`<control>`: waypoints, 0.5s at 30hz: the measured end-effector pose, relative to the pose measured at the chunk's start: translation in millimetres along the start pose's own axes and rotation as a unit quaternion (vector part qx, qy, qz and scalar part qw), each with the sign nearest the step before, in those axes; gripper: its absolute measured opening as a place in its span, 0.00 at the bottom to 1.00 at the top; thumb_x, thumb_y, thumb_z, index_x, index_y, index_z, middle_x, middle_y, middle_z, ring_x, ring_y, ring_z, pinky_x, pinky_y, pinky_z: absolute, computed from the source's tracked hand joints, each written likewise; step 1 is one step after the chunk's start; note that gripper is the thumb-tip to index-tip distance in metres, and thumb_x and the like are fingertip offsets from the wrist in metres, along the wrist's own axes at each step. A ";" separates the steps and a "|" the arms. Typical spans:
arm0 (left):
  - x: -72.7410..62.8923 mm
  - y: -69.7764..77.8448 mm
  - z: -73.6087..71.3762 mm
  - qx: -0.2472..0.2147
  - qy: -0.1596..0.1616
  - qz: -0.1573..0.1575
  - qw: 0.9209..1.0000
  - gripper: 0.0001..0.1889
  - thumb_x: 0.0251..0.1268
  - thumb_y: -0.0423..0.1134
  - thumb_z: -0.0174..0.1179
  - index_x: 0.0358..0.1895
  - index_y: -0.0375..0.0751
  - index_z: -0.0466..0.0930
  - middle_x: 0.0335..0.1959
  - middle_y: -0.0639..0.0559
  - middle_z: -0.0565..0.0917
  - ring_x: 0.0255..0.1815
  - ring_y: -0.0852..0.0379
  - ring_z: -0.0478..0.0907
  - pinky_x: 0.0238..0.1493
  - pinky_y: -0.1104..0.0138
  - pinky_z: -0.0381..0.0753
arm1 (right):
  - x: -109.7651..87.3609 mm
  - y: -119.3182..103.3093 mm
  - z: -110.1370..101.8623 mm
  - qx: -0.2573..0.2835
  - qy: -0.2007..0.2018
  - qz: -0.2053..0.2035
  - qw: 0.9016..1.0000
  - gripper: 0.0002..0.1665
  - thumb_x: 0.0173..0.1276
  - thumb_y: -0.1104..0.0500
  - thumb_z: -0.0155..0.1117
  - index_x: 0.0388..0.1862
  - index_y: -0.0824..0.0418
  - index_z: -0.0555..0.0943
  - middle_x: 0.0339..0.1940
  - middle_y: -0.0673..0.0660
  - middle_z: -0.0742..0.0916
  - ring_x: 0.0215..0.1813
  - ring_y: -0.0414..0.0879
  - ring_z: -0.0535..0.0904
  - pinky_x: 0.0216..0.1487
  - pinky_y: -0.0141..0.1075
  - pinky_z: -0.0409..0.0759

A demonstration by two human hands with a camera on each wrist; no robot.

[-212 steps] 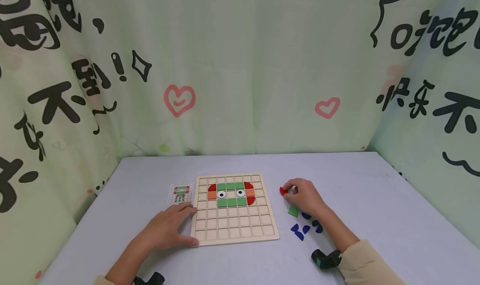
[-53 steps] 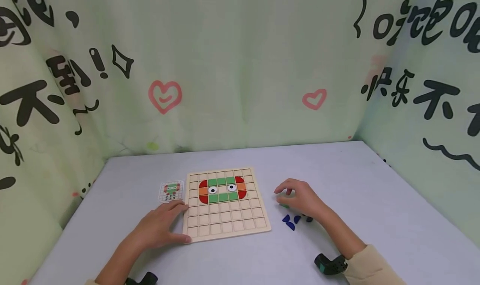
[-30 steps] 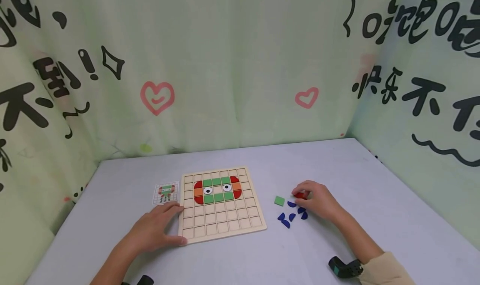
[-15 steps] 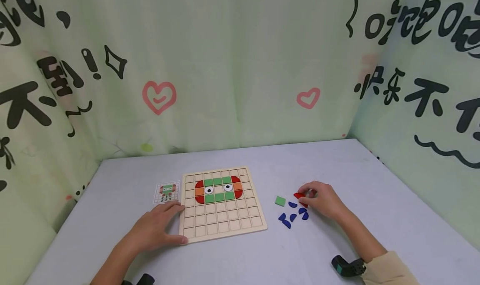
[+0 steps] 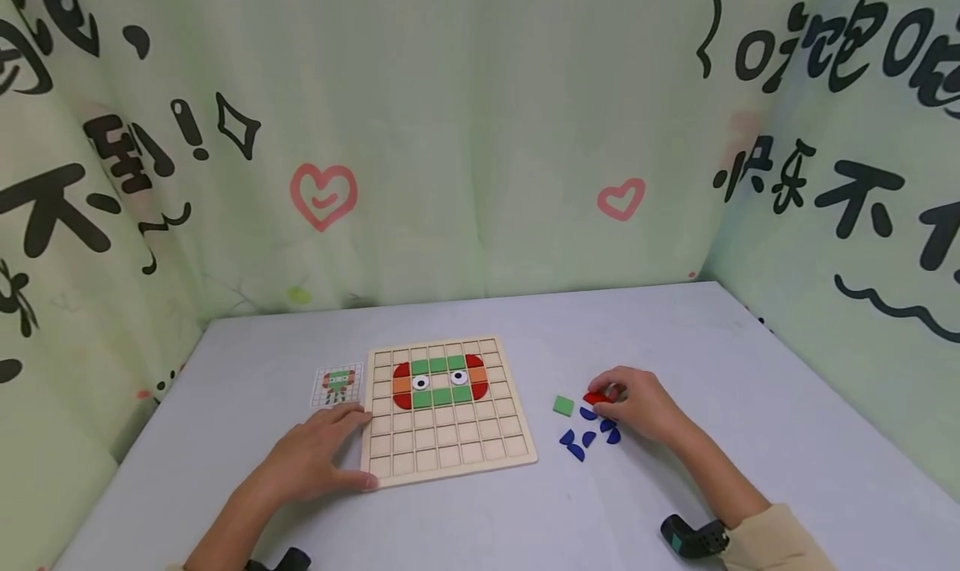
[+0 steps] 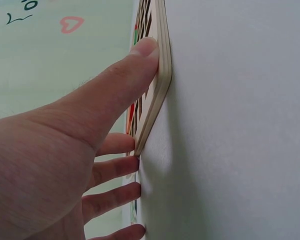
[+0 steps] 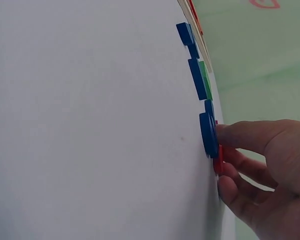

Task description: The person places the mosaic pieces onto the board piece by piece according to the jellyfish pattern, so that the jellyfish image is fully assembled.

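Observation:
My left hand (image 5: pixel 318 454) rests at the left edge of the wooden grid board (image 5: pixel 450 456), thumb on its near corner and fingers nearly straight along the side. On the board lie green squares, orange squares, red rounded corner tiles and two eye tiles (image 5: pixel 421 383). To the right of the board, my right hand (image 5: pixel 643 403) pinches a red tile (image 5: pixel 597 398) low at the table; the fingers partly cover it. In the right wrist view a blue tile (image 7: pixel 207 135) stands in front of the red tile (image 7: pixel 218 164).
Several blue rounded tiles (image 5: pixel 575 452) lie in front of the right hand, with a green square tile (image 5: pixel 563 405) to their left. A picture card (image 5: pixel 337 385) with a gridded figure lies left of the board. Printed curtains surround the table.
Since the oldest frame, a red tile has appeared at the lower left of the board's pattern. My right hand has moved from above the green tile rightward to the red tile; the left stays put.

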State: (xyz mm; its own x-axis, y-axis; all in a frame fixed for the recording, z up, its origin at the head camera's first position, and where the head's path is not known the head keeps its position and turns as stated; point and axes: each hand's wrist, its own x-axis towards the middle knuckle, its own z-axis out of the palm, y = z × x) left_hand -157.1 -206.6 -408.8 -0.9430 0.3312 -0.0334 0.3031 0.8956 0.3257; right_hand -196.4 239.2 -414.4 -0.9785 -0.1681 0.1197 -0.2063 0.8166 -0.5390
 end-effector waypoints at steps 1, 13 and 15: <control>-0.4 -0.6 0.1 0.002 0.001 0.000 1.000 0.45 0.37 0.65 0.73 0.63 0.49 0.74 0.67 0.48 0.72 0.67 0.43 0.68 0.58 0.42 0.72 | 1.0 -1.0 0.6 -0.001 -0.003 0.001 1.000 0.12 0.57 0.64 0.72 0.42 0.59 0.85 0.37 0.53 0.85 0.37 0.44 0.75 0.34 0.28 0.75; -2.1 0.7 -1.1 0.002 0.009 0.001 1.000 0.44 0.38 0.65 0.73 0.63 0.49 0.74 0.67 0.49 0.72 0.67 0.45 0.69 0.58 0.44 0.72 | 20.0 -15.6 7.5 0.001 -0.016 -0.031 0.999 0.11 0.59 0.63 0.70 0.42 0.57 0.85 0.39 0.52 0.86 0.40 0.45 0.76 0.34 0.29 0.77; -2.6 1.5 -0.8 0.000 0.009 -0.004 1.000 0.44 0.38 0.65 0.73 0.63 0.50 0.74 0.67 0.50 0.72 0.68 0.45 0.69 0.59 0.44 0.72 | 23.4 -20.1 10.4 0.007 -0.020 -0.043 0.999 0.11 0.59 0.63 0.71 0.42 0.56 0.85 0.40 0.52 0.86 0.41 0.44 0.75 0.35 0.29 0.76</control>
State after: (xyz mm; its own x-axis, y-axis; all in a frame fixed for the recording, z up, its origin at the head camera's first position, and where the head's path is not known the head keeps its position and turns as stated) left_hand -154.3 -206.4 -407.4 -0.9477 0.3184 -0.0199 0.2949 0.8981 0.3263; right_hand -215.2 213.1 -409.5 -0.9564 -0.2599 0.1335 -0.2901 0.7901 -0.5400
